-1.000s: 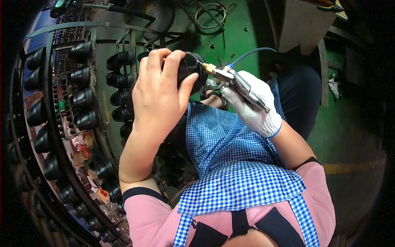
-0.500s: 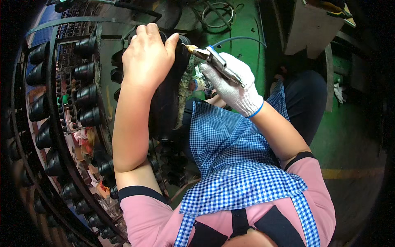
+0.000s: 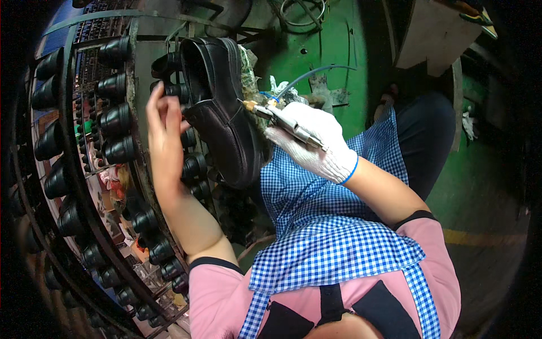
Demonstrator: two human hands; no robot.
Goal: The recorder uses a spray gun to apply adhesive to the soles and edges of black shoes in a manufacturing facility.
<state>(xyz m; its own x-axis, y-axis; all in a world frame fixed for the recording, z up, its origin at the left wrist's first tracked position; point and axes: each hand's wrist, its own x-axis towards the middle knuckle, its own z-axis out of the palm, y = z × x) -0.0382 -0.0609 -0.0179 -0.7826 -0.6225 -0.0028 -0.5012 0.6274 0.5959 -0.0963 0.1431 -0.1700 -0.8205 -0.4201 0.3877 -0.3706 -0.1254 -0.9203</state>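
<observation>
A black leather shoe [image 3: 217,118] stands in front of me, its opening toward the far side and its toe toward me. My right hand [image 3: 319,138], in a white knitted glove with a blue cuff, is closed around a small metal spray gun [image 3: 291,125]. The gun's thin brass-coloured nozzle points at the shoe's right side, its tip at or very near the leather. A blue hose [image 3: 319,70] runs from the gun. Bare and slightly blurred, my left hand [image 3: 166,127] is beside the shoe's left side, fingers apart and partly bent, with nothing visible in them.
A metal rack [image 3: 73,113] holding several black shoes [image 3: 116,121] fills the left side. Coiled cable [image 3: 302,11] lies on the green floor [image 3: 339,45] at the far side. A pale box-like cabinet [image 3: 426,37] stands at the far right. My checked apron [image 3: 339,248] covers my lap.
My left hand has come off the shoe and moved left and toward me, uncovering the shoe. The right hand and spray gun have shifted slightly left and nearer to me.
</observation>
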